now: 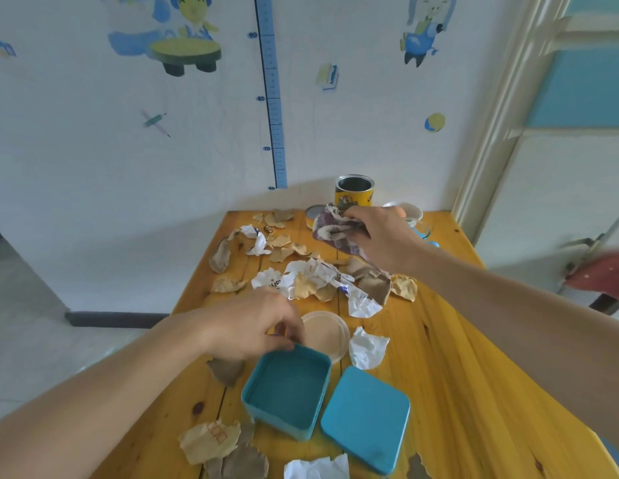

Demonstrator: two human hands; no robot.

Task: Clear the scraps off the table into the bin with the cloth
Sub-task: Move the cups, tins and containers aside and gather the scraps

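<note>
Yellow wood makes the table (456, 357), which stands against a wall with blue cartoon stickers. Scraps (311, 281) of white and brown paper lie over most of it, thickest in the middle, with more pieces at the near edge and at the far left.

The right hand (380, 236) is at the far side of the table, above the scraps. Its fingers are closed around a bunched cloth (332, 229), purple and white, which hangs out to the left of the hand.

The left hand (252, 323) is nearer, at the far left corner of the bin (287, 392), an open blue square box. The thumb and fingers are bent together at the bin's rim; whether they pinch the rim cannot be told. The bin looks empty inside. Its blue lid (366, 420) lies flat just beside it on the right. A round pale lid (325, 333) lies just behind the bin. A yellow can (354, 193) stands open at the far edge, behind the cloth.
</note>
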